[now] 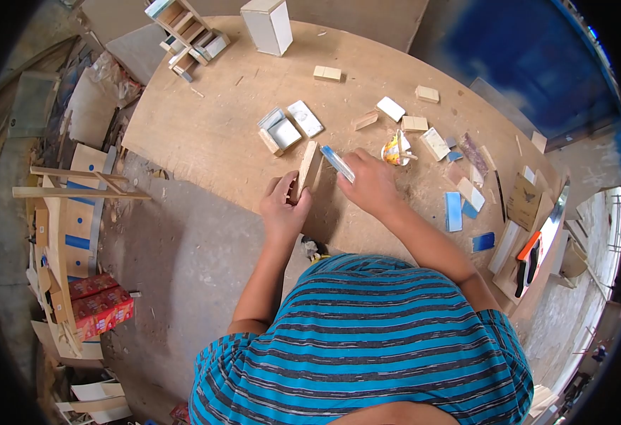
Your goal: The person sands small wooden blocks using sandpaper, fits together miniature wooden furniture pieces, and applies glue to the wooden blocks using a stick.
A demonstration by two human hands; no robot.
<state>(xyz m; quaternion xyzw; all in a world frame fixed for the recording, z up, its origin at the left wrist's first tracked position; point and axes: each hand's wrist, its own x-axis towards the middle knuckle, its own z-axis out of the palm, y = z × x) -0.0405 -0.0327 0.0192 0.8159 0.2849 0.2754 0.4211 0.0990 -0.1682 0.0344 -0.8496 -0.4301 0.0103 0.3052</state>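
My left hand [282, 211] grips a small piece of bare wood [309, 161], standing on edge near the front of the wooden table. Close by on the right, my right hand [375, 185] has its fingers round a flat blue-and-white strip [336, 163], whose material I cannot make out. The strip's tip is near the wood; whether they touch is unclear. Beyond my hands lie a small open white box [282, 133] and a white rectangular panel [305, 118]. A yellow-and-white cup [394, 151] stands just past my right hand.
Several wood blocks [414, 124] and blue pieces [453, 211] lie to the right. A handsaw [530, 256] with an orange-and-black handle rests at the right edge. A small wooden shelf unit [186, 28] and a white box [268, 28] stand at the far edge of the table [204, 113].
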